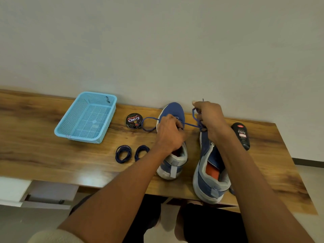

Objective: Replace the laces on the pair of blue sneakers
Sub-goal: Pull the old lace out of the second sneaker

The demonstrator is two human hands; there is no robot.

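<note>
Left hand [171, 132] pinches the blue lace [190, 124] over the left sneaker [172, 137] at table centre, right hand [209, 118] at its 3 o'clock gripping the lace's bunched end above the right sneaker [208, 172]; judgement: draw steadily, eyelet by eyelet, pinning the shoe.

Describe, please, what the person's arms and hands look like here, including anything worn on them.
Both forearms are bare from wrist to elbow. The left hand and right hand wear no gloves, and no rings, watch or bracelet show. At the bottom left, a pale cream sleeve of soft fabric covers the left upper arm. The right arm's sleeve is out of view.
</note>
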